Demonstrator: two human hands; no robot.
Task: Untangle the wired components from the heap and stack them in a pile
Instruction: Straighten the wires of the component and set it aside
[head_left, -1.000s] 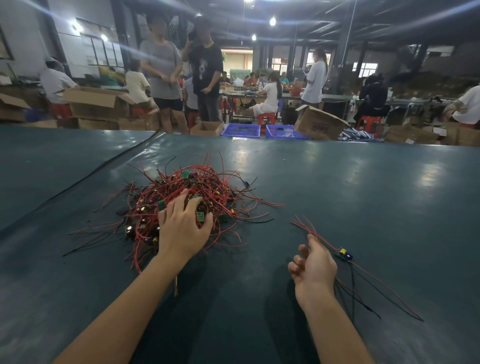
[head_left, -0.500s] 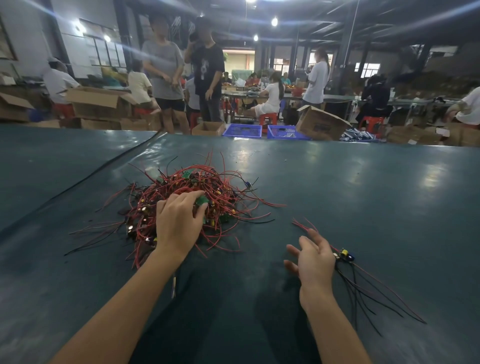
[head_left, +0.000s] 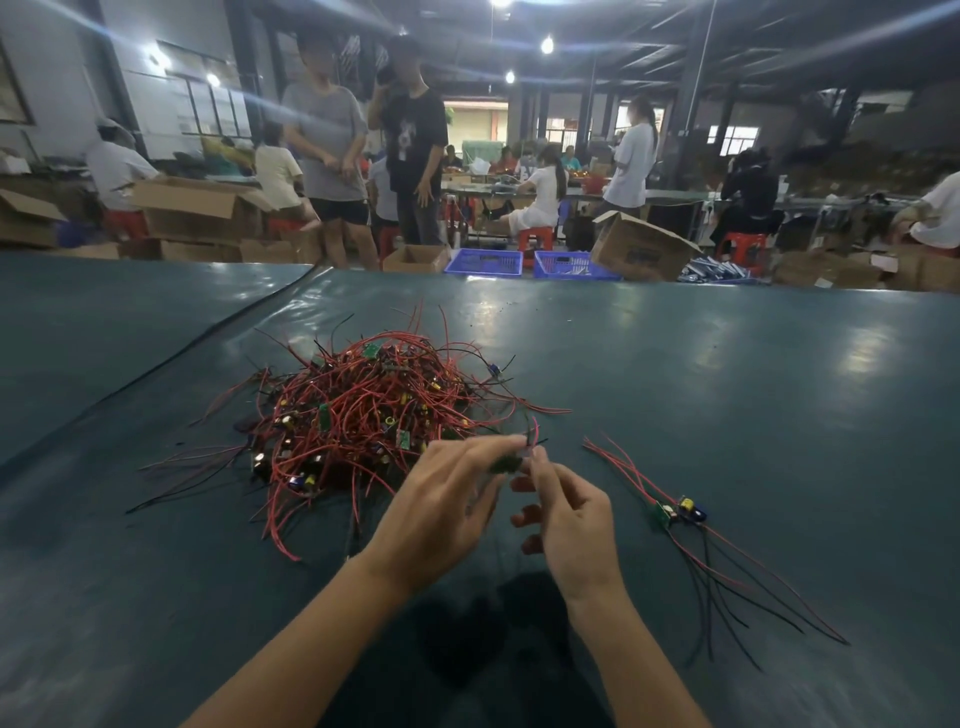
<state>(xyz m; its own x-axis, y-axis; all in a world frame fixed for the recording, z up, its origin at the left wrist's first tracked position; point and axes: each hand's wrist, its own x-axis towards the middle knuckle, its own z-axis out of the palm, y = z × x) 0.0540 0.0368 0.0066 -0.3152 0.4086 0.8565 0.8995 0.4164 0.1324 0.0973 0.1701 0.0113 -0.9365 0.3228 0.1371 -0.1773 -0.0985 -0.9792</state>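
Observation:
A tangled heap of red and black wires with small green boards lies on the dark green table. Just right of the heap, my left hand and my right hand meet above the table. Both pinch one small wired component, blurred, with its wires sticking up. To the right lies a small pile of separated components, their red and black wires trailing toward the near right.
A seam runs diagonally across the table cover at the left. Beyond the far edge stand cardboard boxes, blue crates and several people, standing and seated.
My left hand has left the heap with a component and moved right. My right hand has come left from the small pile to meet it and pinch the same piece.

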